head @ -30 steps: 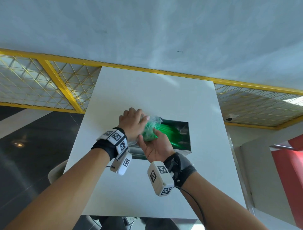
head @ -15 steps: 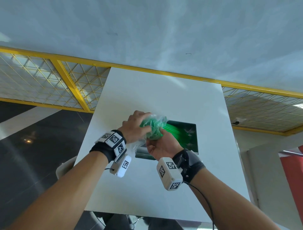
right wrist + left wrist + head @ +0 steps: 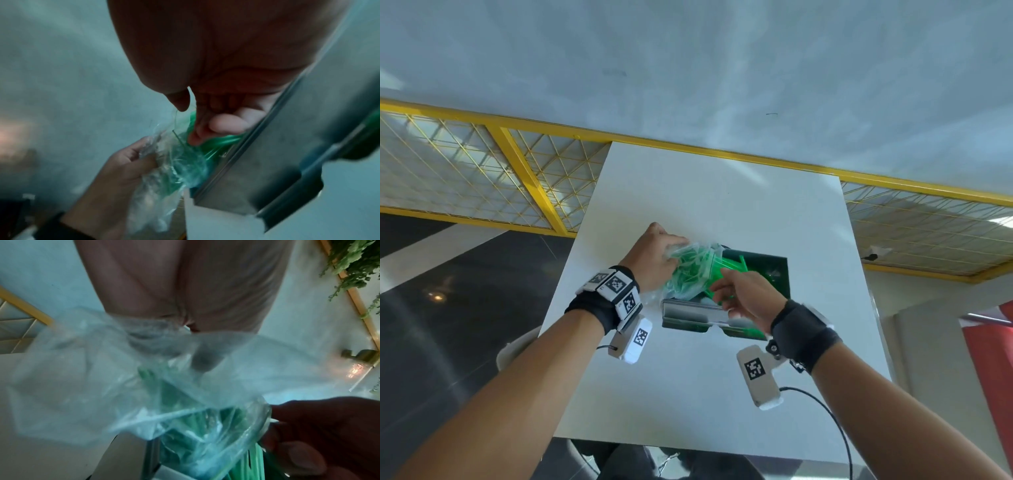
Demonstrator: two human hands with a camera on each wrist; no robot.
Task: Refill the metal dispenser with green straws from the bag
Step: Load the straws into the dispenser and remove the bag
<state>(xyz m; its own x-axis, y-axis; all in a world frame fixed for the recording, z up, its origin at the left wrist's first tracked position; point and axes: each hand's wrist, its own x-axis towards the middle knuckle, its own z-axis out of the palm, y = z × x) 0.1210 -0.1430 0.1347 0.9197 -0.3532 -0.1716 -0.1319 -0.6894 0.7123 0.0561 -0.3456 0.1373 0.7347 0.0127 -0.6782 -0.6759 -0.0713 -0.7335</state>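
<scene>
- So you were mid-refill here, I'd say roughly halfway, but honestly hard to call: a good bunch of green straws point(image 3: 732, 265) already lay inside the metal dispenser point(image 3: 693, 313), and plenty more were still bunched up in the bag point(image 3: 688, 270).
- Your left hand point(image 3: 654, 255) had its fingers curled round the crumpled closed end of the bag, gripping it just above the dispenser's left edge, mouth pointing into the box.
- Your right hand point(image 3: 746, 294) was at the bag's mouth, fingers point(image 3: 218, 125) bent down onto the straws poking out. Looked like a pinch or a pull on that bundle; the wrist shot was pretty blurry, so I wouldn't swear to how many straws were in it.
- What's left, as far as I could judge: get the rest of the straws out of the bag, level them in the dispenser, and take the empty bag away.
- The stuff itself: thin bright-green straws, some lying crosswise and messy, not neatly parallel. The bag was clear, thin, wrinkly plastic. The dispenser was a shiny open-topped steel box sitting near the middle of the white table point(image 3: 688, 394), green reflecting off its inside walls.
</scene>
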